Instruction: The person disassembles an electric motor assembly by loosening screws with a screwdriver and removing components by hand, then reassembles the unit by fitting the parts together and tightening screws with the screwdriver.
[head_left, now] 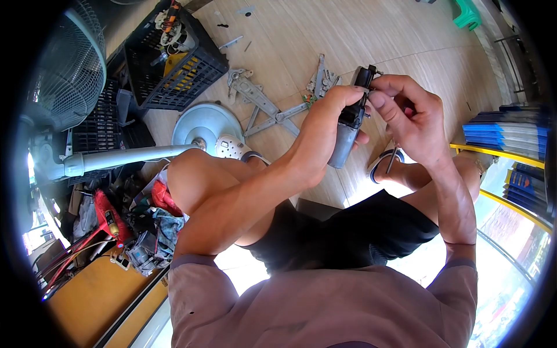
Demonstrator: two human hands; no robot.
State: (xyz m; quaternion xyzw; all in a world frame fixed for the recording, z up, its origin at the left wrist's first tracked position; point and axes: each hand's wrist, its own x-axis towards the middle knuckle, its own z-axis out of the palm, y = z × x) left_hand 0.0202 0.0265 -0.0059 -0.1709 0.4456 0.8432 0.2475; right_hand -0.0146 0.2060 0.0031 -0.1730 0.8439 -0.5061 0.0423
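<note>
An electric motor [343, 145] with a grey metal can and a black gear housing is tilted in front of me. My left hand [325, 124] is closed around it, thumb over the black part. At the upper right side of the housing, my right hand [415, 116] has thumb and forefinger pinched together, touching or very near small parts there. What the fingertips hold is hidden. Something reddish shows inside the curled right fingers, and a thin metal shaft [393, 158] sticks out below that hand. On the floor beyond lies a metal scissor-arm mechanism [278, 116].
A black plastic crate [174, 75] with parts stands at the upper left, near a fan [67, 69] with a round pale blue base [207, 123]. Mixed tools and rags [139, 232] lie left. Stacked blue boxes [505, 136] fill a yellow-edged shelf at right. A green stool [467, 16] is far right.
</note>
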